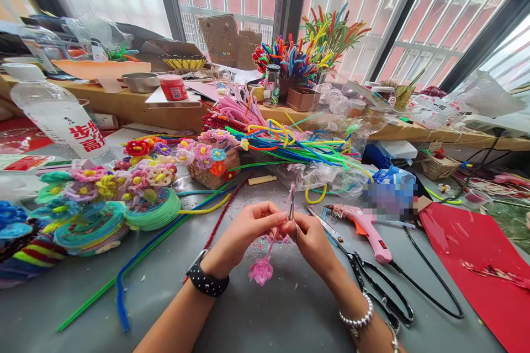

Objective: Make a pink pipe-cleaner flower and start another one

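Between the thumb and fingers of my left hand (260,223) is a pink pipe cleaner flower (260,271), gripped by its stem. The fluffy bloom hangs down below both hands, and the stem's free end points up and away. My right hand (308,234) is closed around small scissors (292,204) with the blades pointing upward, right beside the stem. Whether the blades touch the stem, I cannot tell. Pink fuzz clippings lie on the grey table (244,320) under the hands.
Right of my hands lie large black-handled scissors (383,292), a pink glue gun (368,229) with its cord, and red sheets (476,265). Pipe cleaner flower pots (153,209) and a water bottle (62,116) stand left. Ahead is a pile of loose pipe cleaners (290,143).
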{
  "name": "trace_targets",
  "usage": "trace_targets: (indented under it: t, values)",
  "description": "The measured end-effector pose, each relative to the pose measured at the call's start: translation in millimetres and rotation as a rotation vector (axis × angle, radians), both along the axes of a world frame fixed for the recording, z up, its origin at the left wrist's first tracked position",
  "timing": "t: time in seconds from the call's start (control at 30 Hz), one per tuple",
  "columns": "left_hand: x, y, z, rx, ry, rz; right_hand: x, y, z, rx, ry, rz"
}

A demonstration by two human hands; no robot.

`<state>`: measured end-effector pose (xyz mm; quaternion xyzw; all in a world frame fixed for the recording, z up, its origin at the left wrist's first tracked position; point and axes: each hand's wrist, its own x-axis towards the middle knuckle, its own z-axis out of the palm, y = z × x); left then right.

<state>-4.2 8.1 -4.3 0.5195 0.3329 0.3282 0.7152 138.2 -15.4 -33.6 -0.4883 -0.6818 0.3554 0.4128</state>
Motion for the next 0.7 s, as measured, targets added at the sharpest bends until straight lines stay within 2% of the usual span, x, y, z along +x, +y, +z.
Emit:
trace_targets:
  t: [0.43,0.53,0.7]
  values:
    - [-0.3,1.2,-1.4,0.037,0.037,0.029,3.0,1.3,-0.4,-0.027,0.074,-0.122]
    - [-0.4,1.4,-1.0,0.024,0.033,0.046,2.6,2.6,-3.2,-0.061,0.136,-0.056]
    - [-0.3,1.7,-1.7,0.010,-0.007,0.038,-2.7,2.0,-4.7,-0.132,0.186,0.164]
